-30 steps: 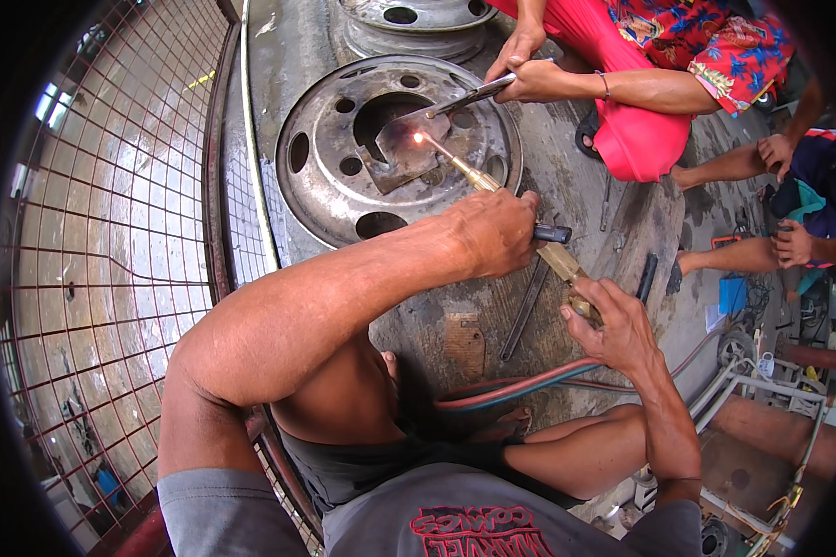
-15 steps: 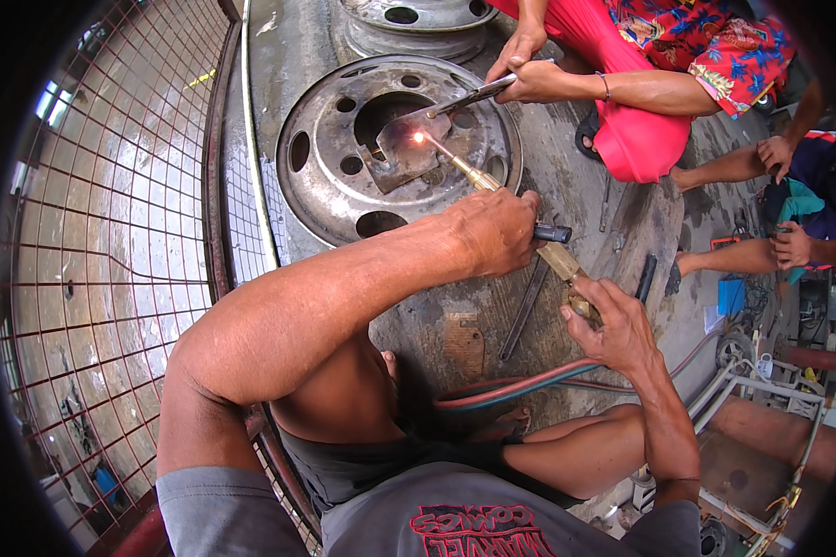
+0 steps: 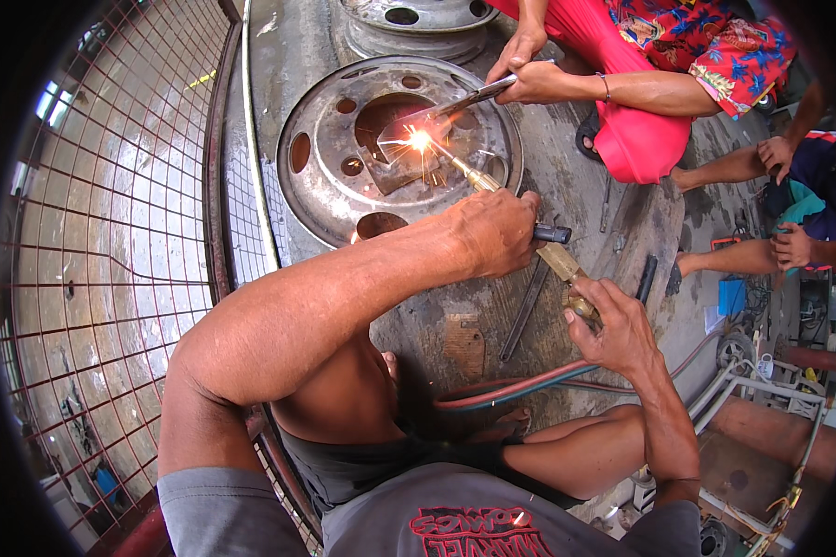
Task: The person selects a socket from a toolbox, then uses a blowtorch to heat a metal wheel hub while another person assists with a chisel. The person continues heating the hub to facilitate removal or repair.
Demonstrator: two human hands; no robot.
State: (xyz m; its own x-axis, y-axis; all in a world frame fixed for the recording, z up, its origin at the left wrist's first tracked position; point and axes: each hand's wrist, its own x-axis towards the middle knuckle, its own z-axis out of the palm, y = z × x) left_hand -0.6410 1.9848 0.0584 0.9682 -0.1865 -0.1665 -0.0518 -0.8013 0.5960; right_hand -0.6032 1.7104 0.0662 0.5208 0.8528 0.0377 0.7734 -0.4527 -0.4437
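My left hand [image 3: 494,228] grips the middle of a brass gas torch [image 3: 555,256]. My right hand [image 3: 613,325] holds the torch's rear end near its valves. The torch tip points up and left at a small metal plate [image 3: 401,141] lying in the centre of a grey steel wheel rim [image 3: 318,176]. A bright flame with sparks [image 3: 421,141] burns on that plate. Another person's hand [image 3: 532,82] holds a long metal tool [image 3: 474,97] against the plate from the upper right.
Red and green hoses [image 3: 529,385] run from the torch toward my knee. A second rim [image 3: 416,23] lies beyond the first. A red wire mesh panel [image 3: 121,232] stands at the left. Other people sit at the right [image 3: 790,246]. Loose metal bars [image 3: 526,311] lie on the floor.
The flame at the torch tip has grown brighter and now throws sparks on the plate. Both my hands and the other person's tool stay in about the same place.
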